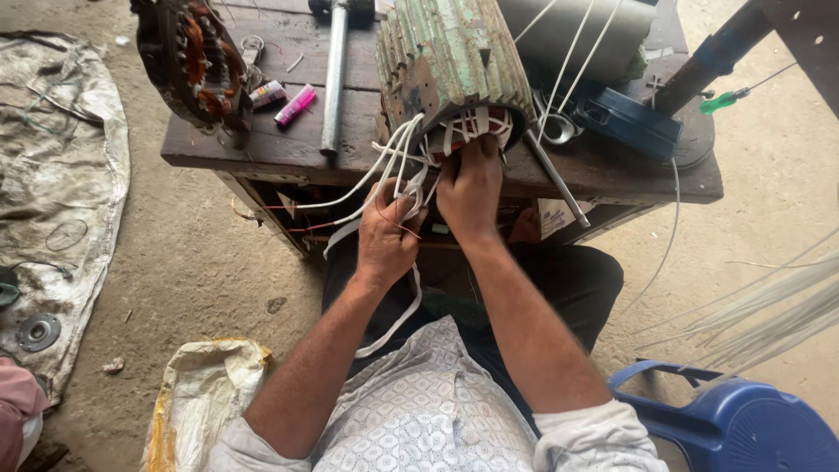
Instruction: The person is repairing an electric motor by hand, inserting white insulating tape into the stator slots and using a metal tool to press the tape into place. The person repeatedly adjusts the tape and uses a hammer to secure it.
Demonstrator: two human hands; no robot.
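Observation:
A green ribbed motor housing [450, 57] lies on its side on a dark wooden bench [262, 144], its open end facing me. White sleeved leads and tapes [384, 166] hang out of that opening. My right hand [472, 188] presses its fingers into the windings at the opening's lower edge. My left hand [386, 236] sits just below and left of it, closed around a bundle of the white leads and a white tape that loops down over my lap.
A wound stator [192, 61] stands at the bench's left end, beside a metal pipe [335, 74] and two small pink tubes [294, 105]. A blue metal part [629, 122] and green-handled screwdriver [721, 102] lie right. A blue plastic stool [743, 428], yellow-white sack [205, 385] and grey cloth [52, 175] sit on the floor.

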